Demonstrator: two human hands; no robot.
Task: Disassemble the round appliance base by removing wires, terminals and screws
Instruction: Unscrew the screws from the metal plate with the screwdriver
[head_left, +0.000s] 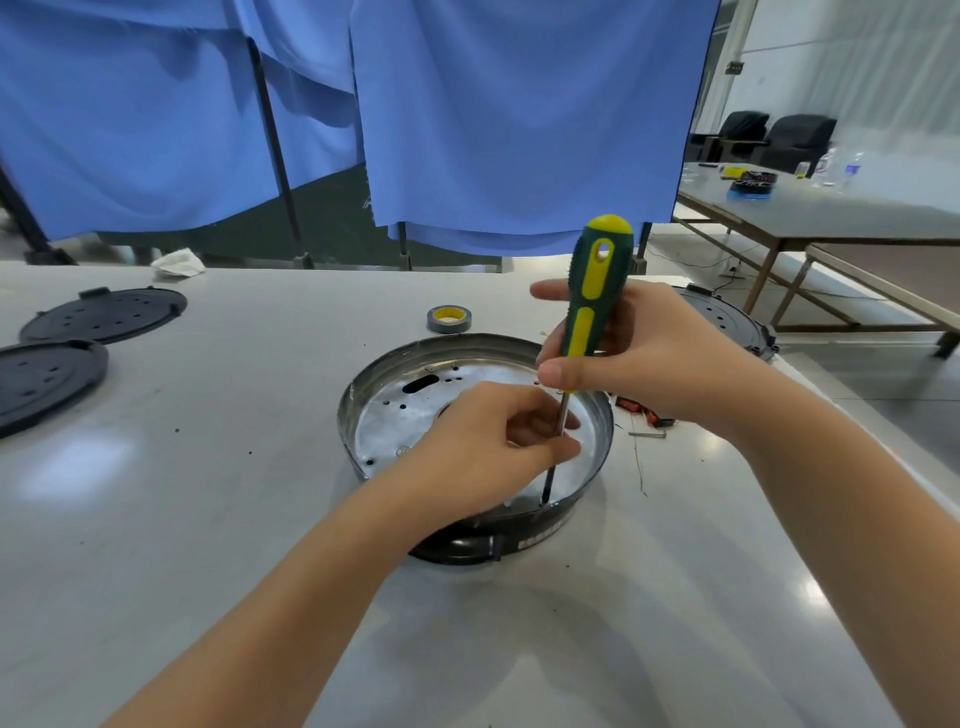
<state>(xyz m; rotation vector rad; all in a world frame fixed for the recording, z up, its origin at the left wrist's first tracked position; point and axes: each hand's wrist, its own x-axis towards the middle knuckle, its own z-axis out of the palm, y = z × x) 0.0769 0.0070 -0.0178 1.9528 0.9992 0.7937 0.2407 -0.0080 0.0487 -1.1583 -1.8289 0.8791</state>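
Note:
The round appliance base (395, 415), a shallow metal pan with a black lower rim, lies on the white table in front of me. A green and yellow screwdriver (595, 301) stands nearly upright with its tip down at the pan's near inner edge. My right hand (649, 358) grips the handle. My left hand (488, 441) reaches into the pan and pinches the metal shaft just above the tip. The screw under the tip is hidden.
Two black round covers (104, 314) (41, 382) lie at the far left. A grey tape roll (449, 318) sits behind the pan, another black base (727, 317) at the right edge. Small red parts and a metal piece (647, 421) lie right of the pan. Blue curtains hang behind.

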